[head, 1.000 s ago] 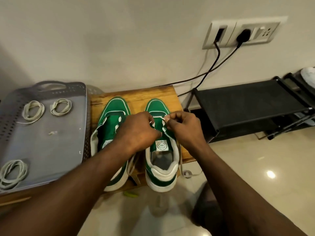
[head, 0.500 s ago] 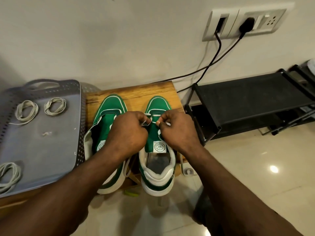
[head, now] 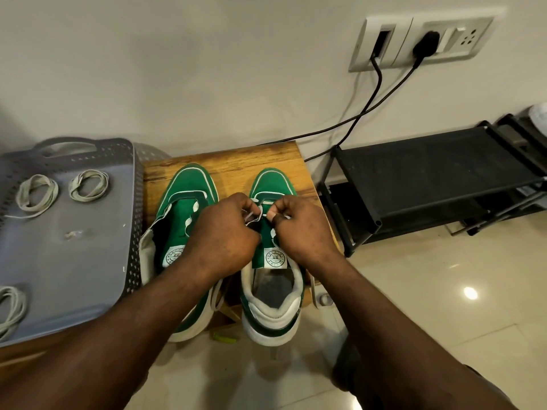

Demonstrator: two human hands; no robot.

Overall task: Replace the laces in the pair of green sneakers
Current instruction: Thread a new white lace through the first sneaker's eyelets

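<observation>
Matt green cloth sneakers (head: 189,202), grained wooden stool (head: 236,161), perforated grey plastic tray (head: 74,247), glossy floor tiles (head: 444,291)

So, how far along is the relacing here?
Done: nothing clearly finished; the left sneaker has lace through some eyelets, old or new I cannot tell. In hand: the left hand and right hand pinch a white lace at the front eyelets of the right sneaker. Left: three coiled laces lie unused in the grey tray.
</observation>
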